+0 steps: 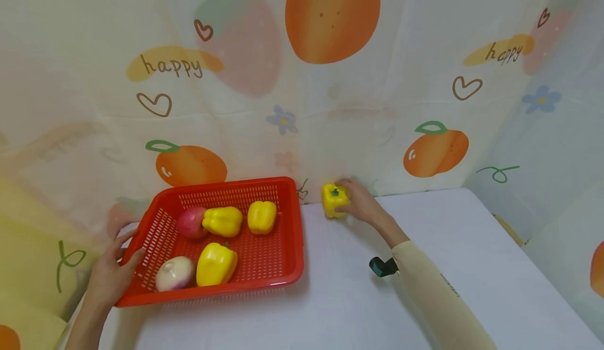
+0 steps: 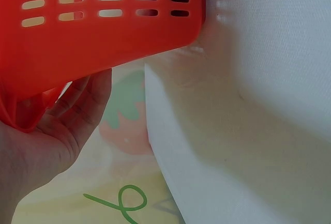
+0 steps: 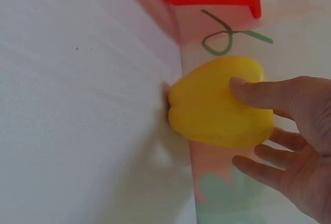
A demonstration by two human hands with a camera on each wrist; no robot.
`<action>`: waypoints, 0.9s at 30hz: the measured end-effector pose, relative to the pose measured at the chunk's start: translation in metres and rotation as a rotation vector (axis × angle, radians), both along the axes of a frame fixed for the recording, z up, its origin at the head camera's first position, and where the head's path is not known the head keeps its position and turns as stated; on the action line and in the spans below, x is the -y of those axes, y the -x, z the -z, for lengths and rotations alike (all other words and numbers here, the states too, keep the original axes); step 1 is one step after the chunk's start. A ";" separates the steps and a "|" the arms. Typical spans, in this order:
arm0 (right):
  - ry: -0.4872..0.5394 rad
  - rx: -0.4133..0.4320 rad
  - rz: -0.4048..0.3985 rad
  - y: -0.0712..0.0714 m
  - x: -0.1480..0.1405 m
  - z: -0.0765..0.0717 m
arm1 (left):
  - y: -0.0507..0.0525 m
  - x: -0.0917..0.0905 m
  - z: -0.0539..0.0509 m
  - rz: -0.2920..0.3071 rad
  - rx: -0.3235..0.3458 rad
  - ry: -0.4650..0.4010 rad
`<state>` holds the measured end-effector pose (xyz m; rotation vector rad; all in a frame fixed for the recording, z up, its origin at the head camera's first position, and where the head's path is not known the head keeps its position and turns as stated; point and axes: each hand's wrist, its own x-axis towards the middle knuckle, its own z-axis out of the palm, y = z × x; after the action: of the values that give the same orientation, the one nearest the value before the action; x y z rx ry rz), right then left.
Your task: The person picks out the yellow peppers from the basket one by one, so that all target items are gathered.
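Observation:
My right hand holds a yellow bell pepper at the table's back edge, just right of the red plastic basket. In the right wrist view the thumb lies on the pepper's side, and the other fingers are partly hidden behind it. On the other side, my left hand grips the basket's left rim, with fingers beneath the rim in the left wrist view. Inside the basket lie three yellow bell peppers, a pinkish-red round vegetable or fruit and a white, purple-tinged turnip-like vegetable.
A white-covered table carries the basket. Behind it hangs a fruit-printed cloth, close to the table's back edge. A small dark green-black object sits at the right wrist by the cuff.

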<state>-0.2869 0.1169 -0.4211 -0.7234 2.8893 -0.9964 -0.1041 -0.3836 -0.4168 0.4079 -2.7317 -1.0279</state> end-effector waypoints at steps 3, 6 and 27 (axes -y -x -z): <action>-0.011 -0.019 -0.008 0.000 -0.002 0.000 | 0.000 -0.001 0.000 0.005 -0.006 0.005; -0.024 -0.038 -0.018 0.000 -0.004 -0.003 | -0.001 0.000 0.000 0.006 -0.007 0.004; 0.036 -0.016 0.005 -0.007 -0.006 -0.028 | 0.000 0.000 0.000 0.002 0.021 -0.010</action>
<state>-0.2800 0.1225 -0.3933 -0.7303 2.8950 -1.0503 -0.1038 -0.3838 -0.4163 0.4195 -2.7474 -1.0434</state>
